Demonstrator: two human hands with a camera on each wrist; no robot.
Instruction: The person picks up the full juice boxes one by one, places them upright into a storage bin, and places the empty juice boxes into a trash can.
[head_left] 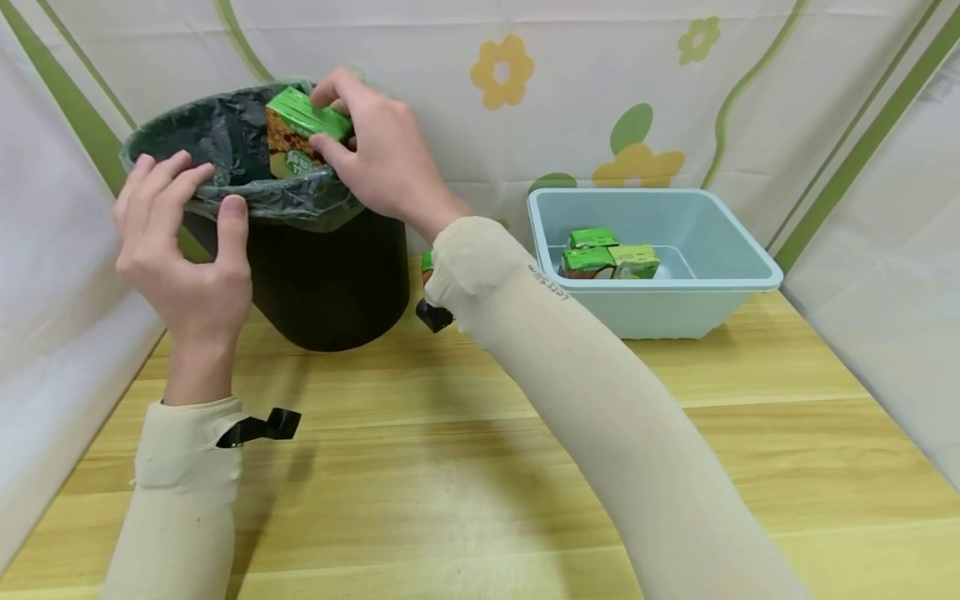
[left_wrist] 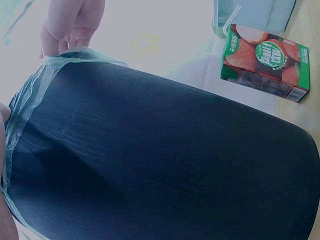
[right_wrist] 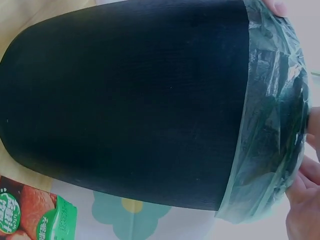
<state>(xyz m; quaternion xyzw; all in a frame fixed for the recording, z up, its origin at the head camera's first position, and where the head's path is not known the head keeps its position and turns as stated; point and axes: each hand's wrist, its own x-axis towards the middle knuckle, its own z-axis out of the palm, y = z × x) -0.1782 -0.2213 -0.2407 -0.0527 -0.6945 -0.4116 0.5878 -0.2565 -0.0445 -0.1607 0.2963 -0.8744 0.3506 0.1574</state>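
Note:
A black trash bin point(head_left: 322, 275), lined with a dark green plastic bag point(head_left: 300, 200), stands at the back left. My right hand point(head_left: 390, 150) pinches a green-topped juice box point(head_left: 300, 125) at the bin's mouth; its lower part is hidden behind the rim. On the near left side, my left hand point(head_left: 187, 258) holds the bagged rim, fingertips over the edge and thumb on the outside. Beside the bin stands another juice box point(left_wrist: 270, 60) with fruit pictures, mostly hidden by my right sleeve in the head view but visible in both wrist views.
A light blue basin point(head_left: 660, 308) stands on the right, with three small green-topped boxes point(head_left: 588, 262) inside. Both stand on the wooden table point(head_left: 450, 500). A white curtain with flower prints point(head_left: 502, 71) hangs close behind the bin.

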